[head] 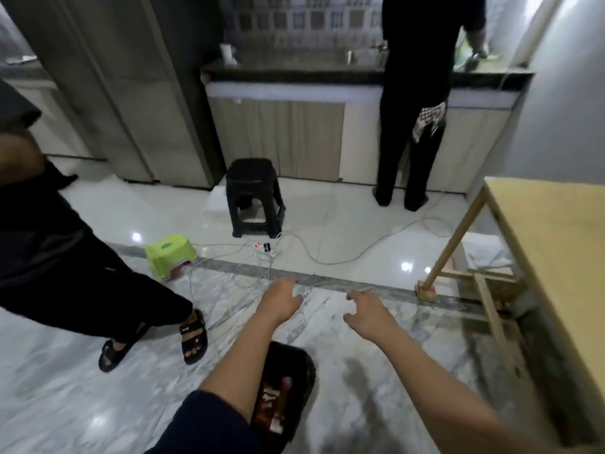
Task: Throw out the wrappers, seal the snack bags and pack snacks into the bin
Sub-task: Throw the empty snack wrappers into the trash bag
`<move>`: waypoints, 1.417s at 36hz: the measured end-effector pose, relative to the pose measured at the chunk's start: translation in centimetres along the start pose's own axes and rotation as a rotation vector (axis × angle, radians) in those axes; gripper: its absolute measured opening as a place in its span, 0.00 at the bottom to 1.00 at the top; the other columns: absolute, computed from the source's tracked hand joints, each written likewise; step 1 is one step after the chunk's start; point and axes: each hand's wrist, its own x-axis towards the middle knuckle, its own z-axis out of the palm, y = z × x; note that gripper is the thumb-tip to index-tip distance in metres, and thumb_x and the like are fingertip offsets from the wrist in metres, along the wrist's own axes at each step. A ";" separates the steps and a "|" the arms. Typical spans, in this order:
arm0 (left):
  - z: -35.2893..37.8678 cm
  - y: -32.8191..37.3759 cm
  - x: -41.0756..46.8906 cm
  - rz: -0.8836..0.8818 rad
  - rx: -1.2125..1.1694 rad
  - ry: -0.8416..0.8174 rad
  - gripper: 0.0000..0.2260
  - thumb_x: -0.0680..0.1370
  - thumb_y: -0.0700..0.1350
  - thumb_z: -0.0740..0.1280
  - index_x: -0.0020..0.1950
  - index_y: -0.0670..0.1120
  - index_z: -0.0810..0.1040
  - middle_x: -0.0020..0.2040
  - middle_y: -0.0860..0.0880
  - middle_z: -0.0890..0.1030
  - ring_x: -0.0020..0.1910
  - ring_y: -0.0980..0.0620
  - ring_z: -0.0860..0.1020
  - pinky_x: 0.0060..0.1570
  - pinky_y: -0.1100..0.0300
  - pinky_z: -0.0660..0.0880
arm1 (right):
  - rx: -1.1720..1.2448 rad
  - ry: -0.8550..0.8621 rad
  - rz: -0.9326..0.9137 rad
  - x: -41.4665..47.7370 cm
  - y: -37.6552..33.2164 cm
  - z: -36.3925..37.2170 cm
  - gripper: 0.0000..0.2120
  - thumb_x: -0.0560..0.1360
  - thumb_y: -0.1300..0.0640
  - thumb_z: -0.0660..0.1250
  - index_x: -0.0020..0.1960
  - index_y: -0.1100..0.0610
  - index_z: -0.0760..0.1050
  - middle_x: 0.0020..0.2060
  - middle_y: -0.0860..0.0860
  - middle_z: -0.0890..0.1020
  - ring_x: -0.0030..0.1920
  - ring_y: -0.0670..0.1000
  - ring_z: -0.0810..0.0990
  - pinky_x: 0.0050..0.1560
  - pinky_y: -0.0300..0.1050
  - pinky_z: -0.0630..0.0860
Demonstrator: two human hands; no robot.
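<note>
Black plastic bin [306, 363], one only, stands on the marble floor [82, 388] at 6 o'clock, partly covered by the left forearm. Inside it lies a brown snack packet [270, 409] with pale lettering; blur hides whether more lie beneath.

Two bare hands reach forward over the floor just below the centre. The left hand [283, 298] at about 11 o'clock of the bin is wide, fingers spread and holding nothing. The right hand [370, 311] beside it, at about 1 o'clock of the bin, is likewise wide and holds nothing. The two hands are apart and touch neither the bin nor each other.

Two stools stand farther off: one black stool [257, 198] at 12 o'clock and one low green stool [170, 255] at 10 o'clock. Between them lies one white power strip [265, 250] with cables trailing from it.

One wooden bench [556, 257] fills 3 o'clock. Two other people show: one in sandals [82, 257] at 9 o'clock, one standing [412, 109] at 1 o'clock facing the cabinets.
</note>
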 end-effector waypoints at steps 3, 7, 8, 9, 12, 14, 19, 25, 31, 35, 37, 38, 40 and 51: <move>-0.3 4.8 0.1 0.118 0.037 -0.012 0.20 0.77 0.43 0.61 0.70 0.46 0.66 0.71 0.46 0.68 0.69 0.46 0.67 0.67 0.54 0.65 | 0.026 0.106 0.063 -2.8 1.8 -3.4 0.23 0.76 0.55 0.61 0.70 0.56 0.64 0.66 0.56 0.68 0.65 0.55 0.68 0.61 0.47 0.71; 0.8 10.2 -0.5 0.312 0.111 -0.093 0.20 0.78 0.46 0.60 0.71 0.46 0.65 0.71 0.47 0.66 0.69 0.47 0.65 0.68 0.53 0.63 | 0.097 0.269 0.215 -7.4 4.6 -6.3 0.21 0.76 0.55 0.62 0.68 0.55 0.67 0.64 0.54 0.70 0.64 0.55 0.69 0.60 0.46 0.71; 1.3 11.5 -0.8 0.362 0.125 -0.116 0.20 0.78 0.46 0.60 0.71 0.46 0.65 0.71 0.47 0.66 0.69 0.48 0.65 0.68 0.53 0.63 | 0.137 0.316 0.261 -9.0 5.4 -6.7 0.21 0.75 0.55 0.62 0.68 0.54 0.67 0.64 0.54 0.70 0.64 0.55 0.70 0.59 0.47 0.73; 1.7 12.5 -1.1 0.399 0.135 -0.136 0.21 0.78 0.46 0.60 0.71 0.46 0.65 0.71 0.47 0.66 0.69 0.48 0.65 0.68 0.53 0.63 | 0.170 0.353 0.302 -10.5 6.0 -7.0 0.21 0.75 0.55 0.62 0.67 0.54 0.67 0.64 0.53 0.70 0.63 0.54 0.71 0.58 0.46 0.73; 3.9 16.0 -2.8 0.544 0.162 -0.209 0.21 0.78 0.47 0.61 0.70 0.46 0.66 0.71 0.47 0.67 0.69 0.49 0.66 0.68 0.55 0.63 | 0.225 0.471 0.423 -16.1 8.2 -7.2 0.19 0.74 0.54 0.62 0.65 0.53 0.70 0.61 0.53 0.73 0.59 0.53 0.74 0.52 0.43 0.72; 5.9 18.4 -4.9 0.627 0.152 -0.277 0.19 0.78 0.48 0.62 0.68 0.46 0.68 0.69 0.47 0.70 0.67 0.48 0.68 0.65 0.56 0.66 | 0.251 0.518 0.503 -20.5 9.5 -6.8 0.17 0.74 0.52 0.61 0.63 0.53 0.72 0.59 0.53 0.74 0.58 0.54 0.75 0.54 0.46 0.74; 12.5 23.7 -12.0 0.859 0.095 -0.475 0.18 0.76 0.45 0.63 0.66 0.49 0.70 0.67 0.48 0.72 0.63 0.50 0.72 0.63 0.55 0.70 | 0.225 0.608 0.716 -32.9 12.2 -4.1 0.19 0.76 0.51 0.61 0.65 0.54 0.70 0.60 0.55 0.72 0.61 0.57 0.72 0.58 0.47 0.72; 21.8 27.5 -25.8 1.115 0.229 -0.705 0.20 0.78 0.48 0.62 0.70 0.47 0.66 0.70 0.47 0.69 0.67 0.49 0.69 0.66 0.54 0.67 | 0.356 0.750 1.023 -47.9 13.8 1.1 0.20 0.75 0.54 0.62 0.67 0.49 0.67 0.67 0.52 0.68 0.65 0.53 0.70 0.62 0.45 0.69; 29.0 29.6 -41.6 1.377 0.351 -0.840 0.20 0.79 0.48 0.61 0.71 0.49 0.64 0.72 0.47 0.66 0.69 0.49 0.66 0.68 0.55 0.64 | 0.391 0.896 1.283 -63.9 14.1 6.7 0.21 0.76 0.53 0.61 0.68 0.51 0.66 0.67 0.53 0.68 0.65 0.53 0.70 0.62 0.47 0.70; 33.0 30.2 -51.8 1.523 0.319 -0.954 0.19 0.79 0.46 0.60 0.70 0.49 0.65 0.71 0.48 0.67 0.69 0.50 0.66 0.67 0.58 0.62 | 0.439 1.006 1.399 -74.0 14.4 10.8 0.22 0.76 0.53 0.62 0.69 0.52 0.66 0.68 0.53 0.67 0.66 0.53 0.69 0.62 0.46 0.70; 34.9 30.0 -56.7 1.567 0.296 -0.992 0.19 0.79 0.45 0.61 0.70 0.50 0.66 0.71 0.50 0.67 0.70 0.51 0.65 0.68 0.57 0.62 | 0.470 1.052 1.451 -78.7 14.7 13.0 0.22 0.75 0.54 0.63 0.68 0.52 0.67 0.68 0.53 0.67 0.66 0.53 0.69 0.63 0.47 0.70; 35.9 29.9 -59.1 1.574 0.283 -1.020 0.20 0.78 0.45 0.61 0.70 0.50 0.66 0.71 0.49 0.67 0.70 0.51 0.65 0.68 0.57 0.62 | 0.482 1.073 1.473 -80.9 14.8 14.0 0.21 0.75 0.54 0.63 0.67 0.52 0.68 0.67 0.53 0.69 0.64 0.53 0.70 0.62 0.47 0.70; 37.9 29.5 -63.6 1.579 0.275 -1.080 0.20 0.78 0.45 0.62 0.70 0.49 0.66 0.71 0.48 0.68 0.69 0.50 0.66 0.68 0.58 0.62 | 0.505 1.109 1.510 -85.0 15.4 16.4 0.20 0.74 0.56 0.64 0.65 0.53 0.70 0.64 0.54 0.71 0.61 0.54 0.72 0.60 0.47 0.72; 49.1 27.5 -79.0 1.567 0.385 -1.083 0.24 0.78 0.50 0.62 0.73 0.47 0.61 0.72 0.45 0.65 0.69 0.47 0.65 0.66 0.54 0.65 | 0.671 1.112 1.727 -98.7 21.3 27.2 0.20 0.77 0.56 0.63 0.68 0.49 0.67 0.69 0.51 0.68 0.64 0.51 0.72 0.63 0.43 0.69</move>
